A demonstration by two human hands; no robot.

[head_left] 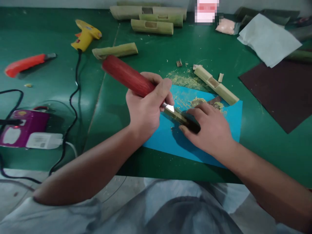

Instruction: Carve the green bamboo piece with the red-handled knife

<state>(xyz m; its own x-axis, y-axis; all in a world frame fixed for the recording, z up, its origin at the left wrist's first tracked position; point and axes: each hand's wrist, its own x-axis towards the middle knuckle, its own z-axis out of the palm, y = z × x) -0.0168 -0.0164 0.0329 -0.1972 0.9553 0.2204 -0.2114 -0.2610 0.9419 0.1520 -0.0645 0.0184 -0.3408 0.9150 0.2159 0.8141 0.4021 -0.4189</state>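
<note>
My left hand (146,107) is closed around a carving knife with a thick red wooden handle (126,76); its short metal blade (170,108) rests on a small bamboo piece (176,116). My right hand (208,128) presses that bamboo piece down on a blue sheet (175,143), fingers curled over its dark end. Shavings (187,81) lie scattered just beyond the blade.
A notched bamboo strip (215,85) lies at the blue sheet's far edge. Several bamboo tubes (151,19) sit at the back. A yellow glue gun (85,35), an orange cutter (24,64), a purple device with a charger (26,130), white paper (268,39) and a dark sheet (282,94) lie around.
</note>
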